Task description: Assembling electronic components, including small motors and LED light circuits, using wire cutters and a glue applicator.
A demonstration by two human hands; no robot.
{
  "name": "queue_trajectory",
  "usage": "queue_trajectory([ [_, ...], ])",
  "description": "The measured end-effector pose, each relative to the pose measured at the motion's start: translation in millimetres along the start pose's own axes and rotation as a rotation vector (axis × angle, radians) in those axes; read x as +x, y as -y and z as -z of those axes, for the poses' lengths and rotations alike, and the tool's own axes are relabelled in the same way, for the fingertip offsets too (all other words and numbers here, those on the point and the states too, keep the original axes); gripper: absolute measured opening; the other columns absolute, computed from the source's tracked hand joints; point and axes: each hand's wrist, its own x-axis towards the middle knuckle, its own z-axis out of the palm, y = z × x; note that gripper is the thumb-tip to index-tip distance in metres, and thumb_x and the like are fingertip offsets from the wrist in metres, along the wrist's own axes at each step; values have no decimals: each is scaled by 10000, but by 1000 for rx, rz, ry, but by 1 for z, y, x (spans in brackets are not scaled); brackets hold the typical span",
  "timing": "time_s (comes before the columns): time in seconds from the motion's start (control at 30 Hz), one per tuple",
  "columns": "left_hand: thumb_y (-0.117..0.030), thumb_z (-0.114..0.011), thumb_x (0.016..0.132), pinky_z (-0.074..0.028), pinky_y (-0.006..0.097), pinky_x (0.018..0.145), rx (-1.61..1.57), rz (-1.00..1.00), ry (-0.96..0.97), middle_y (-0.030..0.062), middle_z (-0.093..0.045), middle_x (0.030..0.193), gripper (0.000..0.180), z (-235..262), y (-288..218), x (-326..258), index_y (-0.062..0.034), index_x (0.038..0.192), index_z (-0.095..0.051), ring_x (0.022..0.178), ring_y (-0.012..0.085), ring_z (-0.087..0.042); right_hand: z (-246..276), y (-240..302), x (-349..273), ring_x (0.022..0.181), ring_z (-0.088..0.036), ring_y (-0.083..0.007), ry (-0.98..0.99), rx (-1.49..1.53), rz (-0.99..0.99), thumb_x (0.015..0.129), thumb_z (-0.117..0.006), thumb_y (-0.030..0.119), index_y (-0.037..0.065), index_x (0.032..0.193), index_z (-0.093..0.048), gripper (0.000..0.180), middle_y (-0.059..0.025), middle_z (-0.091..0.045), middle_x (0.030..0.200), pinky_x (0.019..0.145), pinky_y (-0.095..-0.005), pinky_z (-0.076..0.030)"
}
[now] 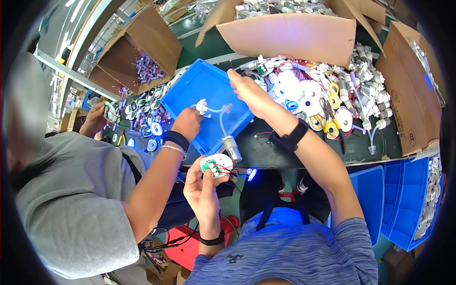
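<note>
Glossy blue plastic tray [199,90], matt brown cardboard box [289,35], clear soft tubing [221,121].

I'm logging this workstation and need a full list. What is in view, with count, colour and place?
Tray: one, blue, centre of the bench.
Clear tubing with small pump: one, over the tray's near edge.
Round circuit part: one, white with red wires, bench edge.
Pile of white parts: many, white, yellow and red, right of the tray.
Cardboard boxes: several, brown, along the far side.
Stacked bins: several, blue, lower right.
Co-worker: one, grey shirt, left, hand in the tray.
Left hand: holds the circuit part.
Right hand: raised over the tray, at the tubing.
</note>
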Motion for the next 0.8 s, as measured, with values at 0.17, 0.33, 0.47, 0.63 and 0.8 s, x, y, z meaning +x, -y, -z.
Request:
queue_trajectory([
  [0.17, -3, -510, 861, -579, 307, 641, -6, 2, -32, 167, -581, 993, 298, 7, -4, -2, 81, 1145, -471, 817, 218, -628, -9, -8, 5, 1094, -438, -282, 103, -39, -81, 879, -378, 540, -97, 1172, -429, 703, -197, -457, 1180, 945, -376, -334],
  [0.33, 0, -511, 859, -579, 308, 642, -29, -6, -31, 169, -582, 995, 302, 11, -3, -1, 80, 1148, -469, 823, 222, -628, -7, -19, 11, 1180, -401, -314, 182, 28, -68, 878, -374, 547, -115, 1222, -386, 745, -248, -425, 1242, 989, -402, -313],
  [0.47, -1, -511, 859, -579, 305, 641, -35, -12, -26, 170, -582, 996, 303, 11, -1, 0, 80, 1148, -470, 825, 222, -628, -5, -21, 15, 1225, -369, -340, 130, 22, -91, 889, -359, 535, -135, 1249, -345, 760, -285, -377, 1290, 1025, -413, -284],
  [0.63, -7, -508, 863, -578, 303, 642, -20, -25, -43, 168, -582, 996, 298, 15, -1, 1, 80, 1146, -472, 828, 223, -628, -15, -17, 11, 1222, -376, -342, 161, 94, -39, 899, -341, 524, -140, 1251, -341, 752, -294, -377, 1290, 1029, -409, -283],
  [0.8, -8, -504, 867, -576, 296, 643, -24, -30, -58, 170, -581, 996, 292, 15, -1, 3, 81, 1143, -472, 827, 225, -627, -20, -15, 19, 1230, -369, -340, 151, 94, 6, 902, -320, 528, -143, 1258, -332, 759, -293, -374, 1295, 1034, -408, -275],
])
